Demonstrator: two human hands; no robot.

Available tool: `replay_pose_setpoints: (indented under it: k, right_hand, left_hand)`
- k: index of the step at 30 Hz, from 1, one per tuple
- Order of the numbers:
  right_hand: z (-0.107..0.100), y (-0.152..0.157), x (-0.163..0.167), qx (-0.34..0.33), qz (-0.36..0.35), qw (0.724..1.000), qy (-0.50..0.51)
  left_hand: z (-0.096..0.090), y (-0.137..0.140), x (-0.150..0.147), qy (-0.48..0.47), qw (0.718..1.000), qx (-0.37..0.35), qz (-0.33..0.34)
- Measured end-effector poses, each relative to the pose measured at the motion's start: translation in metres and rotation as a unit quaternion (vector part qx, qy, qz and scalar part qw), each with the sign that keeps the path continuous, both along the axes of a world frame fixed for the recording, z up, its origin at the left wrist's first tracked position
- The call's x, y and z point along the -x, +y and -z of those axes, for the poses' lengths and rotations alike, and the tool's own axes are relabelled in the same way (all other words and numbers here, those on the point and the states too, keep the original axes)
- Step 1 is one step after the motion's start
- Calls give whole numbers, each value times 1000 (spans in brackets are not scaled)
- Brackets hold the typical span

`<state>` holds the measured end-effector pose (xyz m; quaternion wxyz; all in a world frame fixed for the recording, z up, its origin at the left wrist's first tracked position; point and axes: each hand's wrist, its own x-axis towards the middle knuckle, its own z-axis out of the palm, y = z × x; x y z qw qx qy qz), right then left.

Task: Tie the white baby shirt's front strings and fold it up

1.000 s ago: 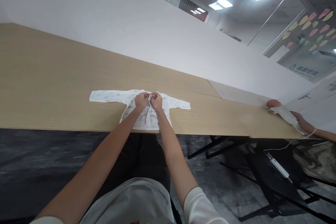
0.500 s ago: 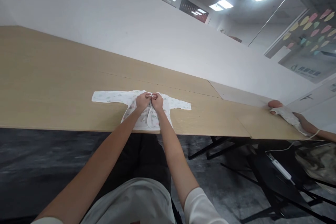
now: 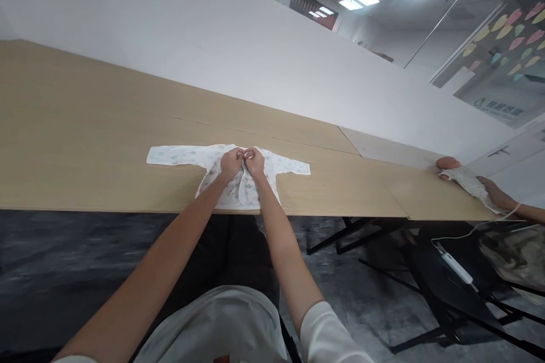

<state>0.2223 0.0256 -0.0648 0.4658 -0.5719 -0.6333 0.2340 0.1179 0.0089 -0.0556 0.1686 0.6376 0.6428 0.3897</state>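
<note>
A small white baby shirt (image 3: 270, 181) with a faint coloured print lies flat on the table, its sleeves spread to both sides and its hem near the front edge. My left hand (image 3: 231, 163) and my right hand (image 3: 254, 162) meet at the top of its front opening, just below the neckline. Both are closed, fingertips pinched together on the shirt's front edges. What exactly sits between the fingertips is too small to make out. Below my hands the front edge curves down in a loose fold.
The long wooden table (image 3: 106, 125) runs along a white wall (image 3: 213, 51) with glass above. At the far right, another person's arm (image 3: 502, 198) rests by a doll (image 3: 449, 163) in white clothing. A black chair (image 3: 451, 295) with a white power strip (image 3: 457, 268) stands below.
My hands stay pinched at the shirt's neckline, with only slight finger movement. The view has shifted a little; the shirt lies as before.
</note>
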Motion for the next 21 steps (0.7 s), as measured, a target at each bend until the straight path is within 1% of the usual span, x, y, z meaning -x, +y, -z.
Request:
replay_pose_setpoints:
  k: [3,9,16,21]
  right_hand:
    - [1,1,1,-8,4,1000,8]
    - [0,0,1,1,4,1000,13]
    - [-1,2,0,10,14,999,36]
    - [1,4,0,11,24,999,32]
  left_hand:
    - [0,0,0,1,1000,-2,0]
    - [-2,-3,1,-14,1000,-1,7]
    - [-1,-2,1,-18,1000,-11,-7]
    - [3,1,0,-9,1000,-14,-24]
